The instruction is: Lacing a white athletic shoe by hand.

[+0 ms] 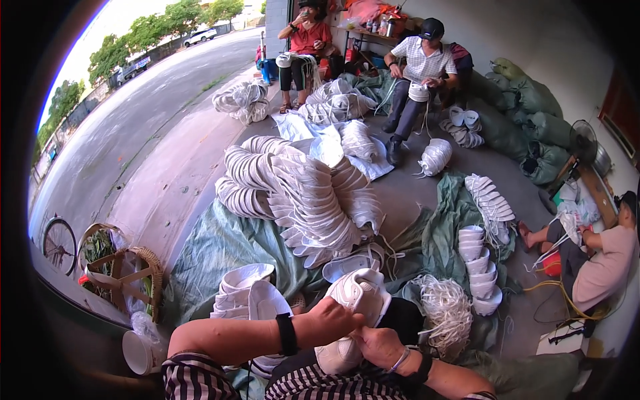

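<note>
A white shoe upper [363,291] rests across my lap, its toe end showing below my hands. Over the middle of it, my left hand [331,321] is closed, its fingertips meeting those of my right hand [381,347]. That hand is also closed in a pinch against the upper. Whatever thin thing the fingers hold is hidden or too small to make out. Close to my left forearm stand stacked white uppers [243,283]. To the right of my right hand lies a bundle of white laces [448,310].
A large heap of nested white uppers [313,200] sits ahead on a green tarp [210,250]. Stacked white uppers [479,267] stand on the right. Woven basket [143,277] and white bucket [141,350] are at left. Three seated people work or rest nearby; a fan [583,140] stands far right.
</note>
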